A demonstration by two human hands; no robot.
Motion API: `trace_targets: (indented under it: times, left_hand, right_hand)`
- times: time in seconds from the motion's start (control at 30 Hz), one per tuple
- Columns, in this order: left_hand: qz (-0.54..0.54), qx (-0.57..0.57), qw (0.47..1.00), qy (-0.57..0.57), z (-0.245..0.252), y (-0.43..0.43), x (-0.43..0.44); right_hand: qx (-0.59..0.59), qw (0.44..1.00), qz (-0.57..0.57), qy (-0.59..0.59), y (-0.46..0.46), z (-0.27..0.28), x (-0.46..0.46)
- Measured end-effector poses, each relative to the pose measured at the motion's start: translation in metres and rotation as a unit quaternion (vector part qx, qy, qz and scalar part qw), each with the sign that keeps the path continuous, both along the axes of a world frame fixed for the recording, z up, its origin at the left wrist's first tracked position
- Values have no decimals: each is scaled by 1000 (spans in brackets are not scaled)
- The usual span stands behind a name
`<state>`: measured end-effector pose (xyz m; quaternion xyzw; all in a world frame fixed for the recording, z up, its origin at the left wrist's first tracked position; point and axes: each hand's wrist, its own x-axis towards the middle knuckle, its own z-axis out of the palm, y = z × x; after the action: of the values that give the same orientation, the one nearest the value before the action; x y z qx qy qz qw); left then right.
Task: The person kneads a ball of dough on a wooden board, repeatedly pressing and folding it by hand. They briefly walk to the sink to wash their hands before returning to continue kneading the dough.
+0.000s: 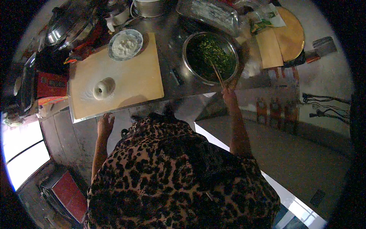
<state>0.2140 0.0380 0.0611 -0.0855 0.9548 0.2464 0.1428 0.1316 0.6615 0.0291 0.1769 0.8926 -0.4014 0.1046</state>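
Observation:
My right hand (229,94) grips a pair of chopsticks (218,73) at the near rim of a steel mixing bowl (185,61). The chopstick tips reach into a chopped green filling (213,51). My left hand (105,123) hangs loosely, with nothing in it, just below the front edge of a wooden board (137,74). A ring of dough (100,90) with a hole in its middle lies on the floured board. Toward the board's back sits a bowl (140,47) holding white flour (124,45).
A clear plastic tray (211,14) stands behind the mixing bowl. At the right are a round board (291,37) and a plastic bag (268,18). A lidded pan (61,31), a white pitcher (117,18) and a red box (53,84) crowd the left and back.

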Motion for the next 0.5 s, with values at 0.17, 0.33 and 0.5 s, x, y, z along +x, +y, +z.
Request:
trace_targets:
  times: [0.17,0.33,0.5]
  left_hand:
    - [-42,8,998,42,17,14,-25]
    - [-69,10,996,54,24,25,-26]
    - [-29,27,999,2,26,30,-9]
  right_hand:
    - [44,994,-14,94,23,-38,10]
    - [160,969,73,173,17,-41,9]
    - [-149,967,-60,196,6,-20,8]
